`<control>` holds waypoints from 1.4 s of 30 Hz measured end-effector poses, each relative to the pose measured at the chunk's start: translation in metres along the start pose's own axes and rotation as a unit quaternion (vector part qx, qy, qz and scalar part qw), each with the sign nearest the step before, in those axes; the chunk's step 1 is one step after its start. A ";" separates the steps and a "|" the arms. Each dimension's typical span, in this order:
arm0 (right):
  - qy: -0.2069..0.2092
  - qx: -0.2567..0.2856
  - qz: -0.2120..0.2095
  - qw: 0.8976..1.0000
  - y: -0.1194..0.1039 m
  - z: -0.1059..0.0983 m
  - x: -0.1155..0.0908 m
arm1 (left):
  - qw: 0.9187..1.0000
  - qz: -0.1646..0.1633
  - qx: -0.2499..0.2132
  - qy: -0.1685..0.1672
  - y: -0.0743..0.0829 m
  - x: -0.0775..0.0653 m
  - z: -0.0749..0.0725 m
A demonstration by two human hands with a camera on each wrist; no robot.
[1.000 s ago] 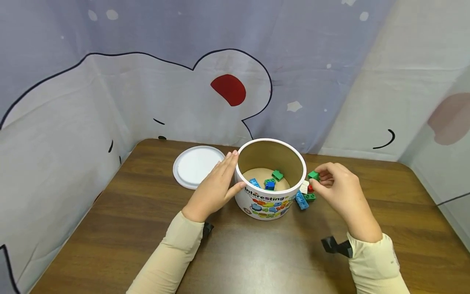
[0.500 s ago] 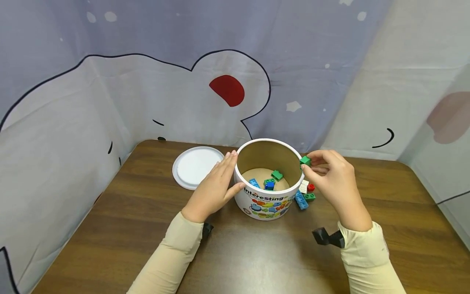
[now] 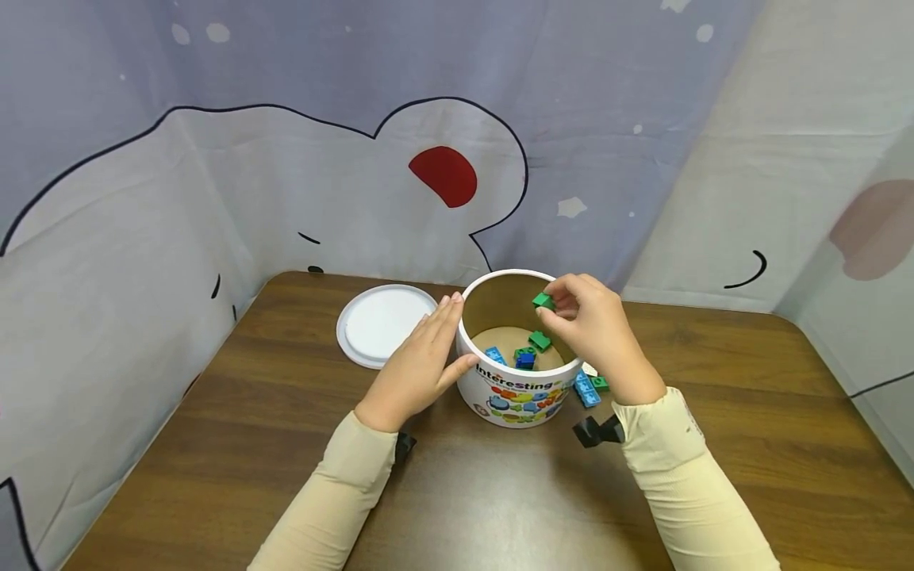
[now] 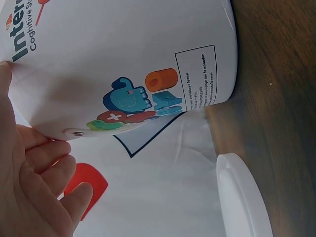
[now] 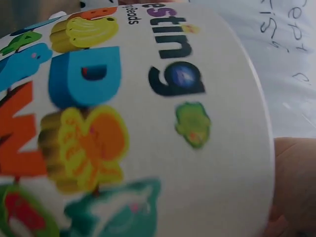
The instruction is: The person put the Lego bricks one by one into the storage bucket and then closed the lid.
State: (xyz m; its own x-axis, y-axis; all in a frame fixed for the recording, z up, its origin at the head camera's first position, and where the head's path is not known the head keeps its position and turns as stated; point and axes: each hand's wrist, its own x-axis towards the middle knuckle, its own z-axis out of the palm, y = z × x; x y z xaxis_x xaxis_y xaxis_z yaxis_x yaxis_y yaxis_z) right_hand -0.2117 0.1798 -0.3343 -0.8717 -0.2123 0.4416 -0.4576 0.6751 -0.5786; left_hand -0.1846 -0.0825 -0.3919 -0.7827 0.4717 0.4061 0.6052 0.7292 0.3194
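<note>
A round white tub [image 3: 514,396] with colourful printing stands uncovered on the table. My left hand [image 3: 421,357] rests against its left side with straight fingers, and the left wrist view shows the fingertips [image 4: 59,148] touching the wall near the rim. Over the tub's mouth, my right hand [image 3: 589,325] pinches a green toy brick [image 3: 543,301] between thumb and fingers. Inside on the bottom lie another green brick [image 3: 539,341], a light blue brick [image 3: 494,354] and a dark blue one [image 3: 525,361] by a green one. The tub's wall hides most of the right hand in the right wrist view.
On the table [image 3: 457,507], a white lid [image 3: 385,325] lies behind my left hand. Right of the tub are a blue brick [image 3: 587,390], a green brick [image 3: 600,384] and part of a white one [image 3: 589,369]. A printed cloth [image 3: 343,182] hangs behind the table.
My right hand has carried the green brick leftward from beside the tub, over the rim, to above the opening. My left hand has stayed in place.
</note>
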 end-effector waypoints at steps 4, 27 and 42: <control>-0.051 -0.024 0.030 0.998 -0.002 0.007 0.008 | 1.000 -0.003 0.000 -0.002 0.001 0.000 0.000; 0.135 0.002 -0.046 0.990 0.004 -0.005 -0.013 | 1.000 -0.002 -0.008 -0.004 0.003 0.000 0.000; 0.137 -0.006 0.048 0.989 0.058 -0.019 -0.033 | 1.000 0.000 0.000 -0.004 0.002 0.001 0.001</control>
State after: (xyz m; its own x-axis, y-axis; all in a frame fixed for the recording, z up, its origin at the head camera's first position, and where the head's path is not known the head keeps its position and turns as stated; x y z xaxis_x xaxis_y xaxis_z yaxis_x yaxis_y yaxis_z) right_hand -0.2063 0.2391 -0.3694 -0.8303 0.0508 0.5551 -0.3716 0.6918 -0.6192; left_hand -0.1837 -0.0799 -0.3919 -0.7838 0.4763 0.3986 0.6055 0.7286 0.3202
